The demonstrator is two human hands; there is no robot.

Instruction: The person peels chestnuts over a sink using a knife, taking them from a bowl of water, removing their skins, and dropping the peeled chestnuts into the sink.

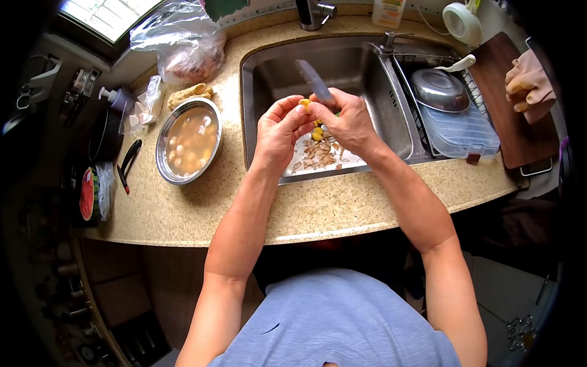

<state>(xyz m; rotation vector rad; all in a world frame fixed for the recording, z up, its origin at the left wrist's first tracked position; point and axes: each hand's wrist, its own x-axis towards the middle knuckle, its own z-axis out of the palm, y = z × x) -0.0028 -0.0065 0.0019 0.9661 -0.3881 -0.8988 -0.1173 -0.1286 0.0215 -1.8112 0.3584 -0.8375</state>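
Observation:
Over the sink, my left hand [280, 129] pinches a small yellow piece [304, 104] between thumb and fingertips. My right hand [348, 122] meets it at the same piece and also holds a knife [314, 81], its blade pointing up and to the left. Below both hands, a white surface [297, 163] in the sink carries brown peel scraps [320, 154] and yellow pieces [317, 134], partly hidden by my hands. To the left, a metal bowl [216, 142] holds pale round pieces in cloudy brownish liquid.
The sink [269, 67] has a faucet [313, 15] behind it. At right are a rack with a metal bowl [439, 88], a plastic container [461, 131] and a brown board [520, 110]. At left lie plastic bags [189, 52] and a black-and-red tool [129, 164].

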